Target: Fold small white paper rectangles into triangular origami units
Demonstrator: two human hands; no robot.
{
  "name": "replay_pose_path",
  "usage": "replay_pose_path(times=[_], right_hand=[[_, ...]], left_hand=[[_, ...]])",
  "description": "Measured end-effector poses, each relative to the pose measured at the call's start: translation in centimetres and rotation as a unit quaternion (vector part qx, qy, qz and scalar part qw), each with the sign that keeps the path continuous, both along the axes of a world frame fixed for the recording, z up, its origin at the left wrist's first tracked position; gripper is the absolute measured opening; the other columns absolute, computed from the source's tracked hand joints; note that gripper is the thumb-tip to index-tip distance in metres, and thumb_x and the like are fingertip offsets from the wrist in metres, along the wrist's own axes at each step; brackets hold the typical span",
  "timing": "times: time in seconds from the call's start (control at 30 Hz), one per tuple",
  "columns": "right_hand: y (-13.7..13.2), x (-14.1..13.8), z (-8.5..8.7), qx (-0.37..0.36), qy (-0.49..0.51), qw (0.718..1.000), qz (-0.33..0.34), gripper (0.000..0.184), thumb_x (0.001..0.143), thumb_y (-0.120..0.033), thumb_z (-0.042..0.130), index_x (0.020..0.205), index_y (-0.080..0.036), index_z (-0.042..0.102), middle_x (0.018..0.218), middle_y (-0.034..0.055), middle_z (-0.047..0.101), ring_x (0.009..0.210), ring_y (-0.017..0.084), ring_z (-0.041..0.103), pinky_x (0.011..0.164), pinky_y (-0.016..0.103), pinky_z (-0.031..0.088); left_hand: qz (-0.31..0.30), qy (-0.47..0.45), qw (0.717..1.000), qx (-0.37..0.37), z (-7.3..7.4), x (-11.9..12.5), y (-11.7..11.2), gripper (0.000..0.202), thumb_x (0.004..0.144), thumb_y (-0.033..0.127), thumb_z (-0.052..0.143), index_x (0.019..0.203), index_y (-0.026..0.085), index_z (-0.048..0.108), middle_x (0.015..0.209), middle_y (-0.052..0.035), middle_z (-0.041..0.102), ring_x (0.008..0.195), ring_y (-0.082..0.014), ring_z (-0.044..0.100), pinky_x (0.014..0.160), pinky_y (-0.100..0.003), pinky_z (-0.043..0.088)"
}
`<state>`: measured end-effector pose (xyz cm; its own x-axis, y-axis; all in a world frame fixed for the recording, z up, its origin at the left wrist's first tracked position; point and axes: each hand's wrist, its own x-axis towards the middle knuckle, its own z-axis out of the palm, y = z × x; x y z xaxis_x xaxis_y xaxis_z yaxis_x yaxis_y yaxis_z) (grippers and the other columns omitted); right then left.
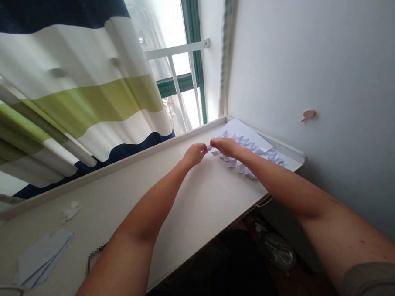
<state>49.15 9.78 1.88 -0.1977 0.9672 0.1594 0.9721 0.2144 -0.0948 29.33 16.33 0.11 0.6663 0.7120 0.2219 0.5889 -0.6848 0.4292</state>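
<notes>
Left hand (194,155) and right hand (227,146) meet over the far right part of the desk (178,204). Between their tips sits 1 small folded paper piece (209,147). The left fingers are drawn in narrow and pinch it; the right fingers are curled against its other side, but whether they grip it cannot be told.

Beside and beneath the right forearm, folded paper shapes (232,164) stand in rows, the exact count not legible. Behind them, 1 white sheet (247,129) lies flat near the desk's raised rim.

At the near left end lie overlapping loose papers (43,260) and 1 crumpled white scrap (71,211), well apart from the hands.

Container noted: 1 clear plastic bag (279,253) below the desk; its contents are too dark to identify.
</notes>
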Motion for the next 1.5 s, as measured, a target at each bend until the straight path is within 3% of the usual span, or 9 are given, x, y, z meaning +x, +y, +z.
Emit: replay_pose_path(times=[0.27, 0.37, 0.47, 0.6, 0.77, 0.97, 1.1, 1.27, 1.5], right_hand=[[3.8, 1.7, -0.7, -0.043, -0.02, 0.998, -0.032, 0.019, 0.101, -0.016, 0.066, 0.106, -0.022, 0.084, 0.11, 0.0109, 0.081, 0.095, 0.025, 0.072, 0.078, 0.03, 0.045], [3.4, 0.8, 0.8, -0.014, -0.031, 0.999, -0.013, 0.025, 0.103, -0.016, 0.062, 0.116, -0.021, 0.083, 0.12, 0.0139, 0.08, 0.108, 0.028, 0.071, 0.09, 0.035, 0.048], [2.9, -3.1, 2.4, 0.025, -0.017, 0.999, 0.025, 0.026, 0.105, -0.016, 0.058, 0.116, -0.017, 0.082, 0.116, 0.0158, 0.081, 0.107, 0.031, 0.073, 0.091, 0.038, 0.05], [2.3, -15.2, 3.0, 0.03, 0.067, 0.979, 0.191, 0.024, 0.105, -0.02, 0.059, 0.111, -0.018, 0.082, 0.111, 0.0133, 0.083, 0.101, 0.029, 0.076, 0.091, 0.039, 0.053], [-1.7, -36.8, 2.4, -0.042, 0.088, 0.888, 0.45, 0.024, 0.106, -0.025, 0.062, 0.122, -0.021, 0.08, 0.122, 0.0113, 0.083, 0.111, 0.028, 0.077, 0.1, 0.04, 0.054], [-6.2, -54.9, 0.2, -0.038, -0.015, 0.867, 0.497, 0.045, 0.108, -0.035, 0.064, 0.15, -0.017, 0.064, 0.147, 0.0181, 0.072, 0.135, 0.032, 0.069, 0.109, 0.041, 0.051], [-6.7, -58.7, -1.2, -0.045, -0.067, 0.865, 0.496, 0.044, 0.103, -0.028, 0.072, 0.143, -0.01, 0.068, 0.133, 0.0247, 0.077, 0.124, 0.036, 0.075, 0.103, 0.043, 0.052], [-6.7, -58.6, -1.8, -0.014, -0.106, 0.848, 0.519, 0.026, 0.109, -0.017, 0.057, 0.122, -0.014, 0.079, 0.124, 0.0188, 0.082, 0.12, 0.031, 0.076, 0.117, 0.045, 0.041], [-6.5, -57.6, -1.2, 0.103, -0.104, 0.82, 0.554, 0.03, 0.104, -0.004, 0.052, 0.117, -0.008, 0.079, 0.113, 0.0203, 0.083, 0.106, 0.029, 0.076, 0.11, 0.041, 0.043]], left_hand=[[-0.031, 0.011, 0.998, -0.048, -1.0, 1.9, 3.5, 0.015, 0.096, 0.022, 0.071, 0.107, 0.021, 0.08, 0.115, -0.0088, 0.082, 0.109, -0.028, 0.075, 0.099, -0.038, 0.058], [0.0, -0.027, 0.999, -0.038, 0.2, -0.4, 3.4, 0.013, 0.097, 0.022, 0.07, 0.108, 0.02, 0.076, 0.12, -0.0111, 0.08, 0.115, -0.0287, 0.072, 0.104, -0.041, 0.055], [0.064, -0.062, 0.996, -0.029, 1.7, -6.4, 2.3, 0.009, 0.101, 0.023, 0.064, 0.102, 0.019, 0.073, 0.109, -0.011, 0.08, 0.106, -0.0276, 0.072, 0.102, -0.042, 0.055], [0.164, -0.157, 0.974, 0.008, 2.6, -20.2, -2.5, 0.011, 0.101, 0.02, 0.062, 0.093, 0.019, 0.07, 0.107, -0.0093, 0.081, 0.103, -0.0234, 0.072, 0.101, -0.039, 0.055], [0.373, -0.149, 0.915, 0.033, 1.2, -39.0, -14.3, 0.009, 0.097, 0.023, 0.065, 0.092, 0.021, 0.073, 0.092, -0.0044, 0.081, 0.092, -0.0221, 0.074, 0.095, -0.037, 0.056], [0.502, -0.079, 0.861, 0.022, -1.0, -51.9, -24.6, 0.017, 0.096, 0.014, 0.062, 0.106, 0.022, 0.075, 0.117, -0.0093, 0.082, 0.116, -0.0256, 0.075, 0.107, -0.041, 0.055], [0.503, -0.071, 0.862, 0.002, -2.0, -55.0, -26.2, 0.029, 0.094, 0.014, 0.068, 0.122, 0.019, 0.076, 0.135, -0.0122, 0.078, 0.131, -0.028, 0.07, 0.121, -0.043, 0.048], [0.468, -0.079, 0.88, -0.004, -3.6, -55.3, -25.3, 0.039, 0.096, 0.018, 0.07, 0.135, 0.015, 0.074, 0.144, -0.0148, 0.073, 0.139, -0.0283, 0.064, 0.125, -0.042, 0.044], [0.442, -0.034, 0.893, 0.078, -3.4, -54.7, -23.7, 0.021, 0.1, 0.015, 0.065, 0.113, 0.019, 0.081, 0.126, -0.0116, 0.08, 0.126, -0.0279, 0.068, 0.116, -0.044, 0.05]])
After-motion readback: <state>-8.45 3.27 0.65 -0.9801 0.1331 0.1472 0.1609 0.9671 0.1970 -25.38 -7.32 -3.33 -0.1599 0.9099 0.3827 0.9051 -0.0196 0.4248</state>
